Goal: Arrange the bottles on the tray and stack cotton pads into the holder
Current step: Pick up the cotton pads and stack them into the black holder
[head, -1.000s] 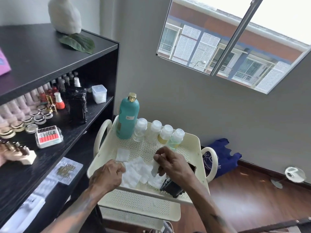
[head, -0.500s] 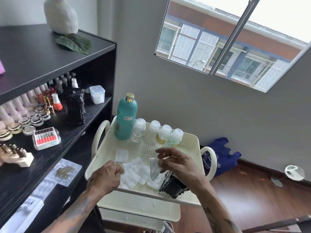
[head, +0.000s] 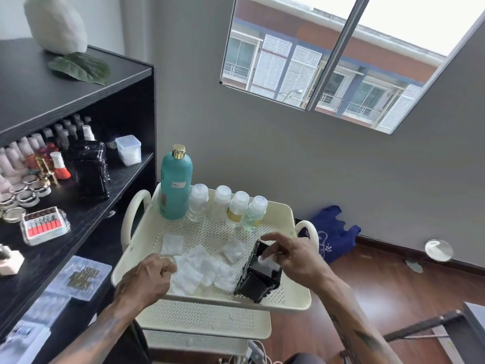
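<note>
Bottles: done, I judge; the teal bottle point(head: 176, 186) and four small clear bottles point(head: 227, 208) stand upright in a row along the far edge of my tray point(head: 294, 298).
Pads left: most of the job; loose cotton pads point(head: 203, 266) lie spread over the tray's near middle, one pad point(head: 172, 244) apart toward the left edge.
Holder: the black holder point(head: 258, 281) stands at the near right corner of the tray, open at the top; a pad point(head: 265, 259) is going in at its mouth, and how many lie below I cannot tell.
Right hand point(head: 291, 258): over the holder, fingers pinching that pad.
Left hand point(head: 147, 278): at the tray's near left edge, fingers curled against the pile; it seems to pinch a pad, though the view is poor.
</note>
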Motion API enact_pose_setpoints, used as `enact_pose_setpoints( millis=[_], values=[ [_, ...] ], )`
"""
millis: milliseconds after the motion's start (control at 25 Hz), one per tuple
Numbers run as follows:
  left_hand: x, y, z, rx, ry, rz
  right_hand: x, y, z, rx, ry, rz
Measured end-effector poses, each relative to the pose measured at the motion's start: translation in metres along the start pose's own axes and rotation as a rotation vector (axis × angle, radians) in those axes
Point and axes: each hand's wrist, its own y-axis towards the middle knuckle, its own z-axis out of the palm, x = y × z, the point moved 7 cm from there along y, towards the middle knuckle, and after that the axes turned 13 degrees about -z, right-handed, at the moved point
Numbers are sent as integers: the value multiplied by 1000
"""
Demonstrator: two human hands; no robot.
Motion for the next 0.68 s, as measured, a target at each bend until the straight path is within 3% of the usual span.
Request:
enact_pose_setpoints(
  millis=[440,560,680],
  values=[
    [0,0,-1,-4,5,-6,-5,15,22,176,-219,-50],
    [2,0,-1,-2,1,-15,9,15,25,93,-361,-116],
    [2,0,-2,-15,1,-14,22,4,13,-139,-489,-182]
  ],
)
